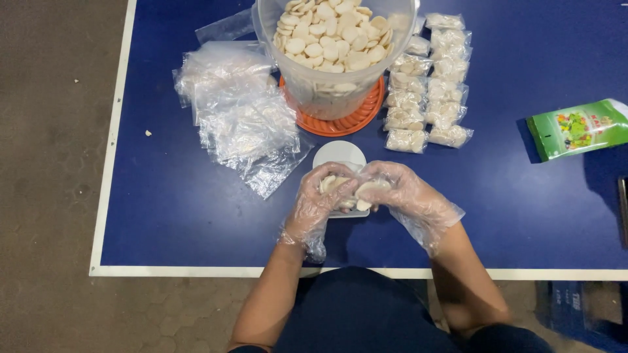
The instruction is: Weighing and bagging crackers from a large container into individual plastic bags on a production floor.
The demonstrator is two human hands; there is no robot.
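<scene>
Both hands in thin clear gloves, meeting over the near middle of the blue table (196,222). Left hand (318,199) comes in from lower left, forearm angled up and inward, fingers curled down around a small bag (350,196) of pale round chips. Right hand (399,193) comes from lower right, wrist bent inward, fingers curled, thumb and fingers pinching the bag's right side. Fingertips of both hands nearly touch over the bag. The bag sits over a small white scale (339,157), partly hidden by the hands; cannot tell if it rests on it.

Beyond the hands: clear tub (337,85) full of the same chips, standing on an orange lid (356,117). Left of it a heap of empty clear bags (239,114). Right of it two rows of filled bags (425,98). Far right a green packet (579,127).
</scene>
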